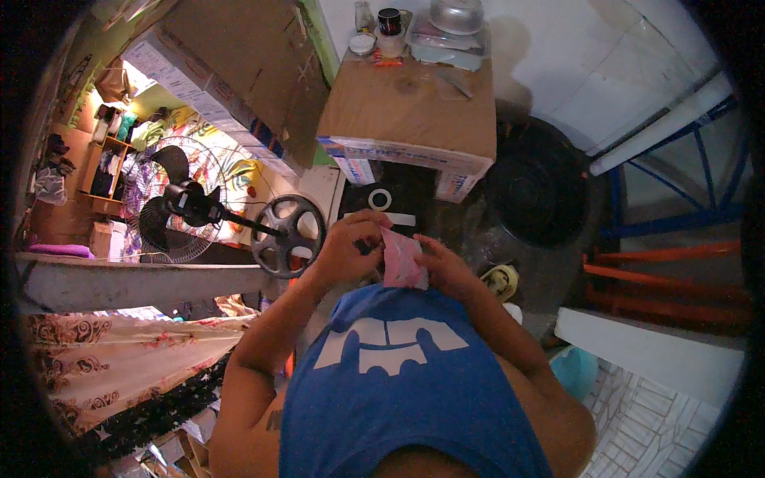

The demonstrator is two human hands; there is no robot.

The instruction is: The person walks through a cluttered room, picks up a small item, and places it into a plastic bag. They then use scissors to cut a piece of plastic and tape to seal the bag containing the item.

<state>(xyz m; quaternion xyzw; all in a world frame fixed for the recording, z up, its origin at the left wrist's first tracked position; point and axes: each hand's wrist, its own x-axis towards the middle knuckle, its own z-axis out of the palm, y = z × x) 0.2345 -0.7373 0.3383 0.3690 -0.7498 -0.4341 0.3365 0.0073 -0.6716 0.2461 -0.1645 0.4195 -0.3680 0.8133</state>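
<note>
In front of my chest I hold a small pink, flat piece (pixel 402 260) with a whitish edge; whether it is paper, cloth or a packet I cannot tell. My left hand (pixel 356 245) is closed on its upper left edge, fingers curled. From the other side, my right hand (pixel 444 269) pinches its right edge between thumb and fingers. Just beyond my hands, lower down, are a white ring like a tape roll (pixel 380 199) and a white strip (pixel 401 219).
A cardboard-covered table (pixel 406 107) stands ahead, bearing jars, a plastic container (pixel 450 46) and a knife-like item (pixel 456 85). To its right sits a large black tub (pixel 535 183). A stand fan (pixel 191 201) is at left; an orange-and-blue metal frame (pixel 669 275) is at right.
</note>
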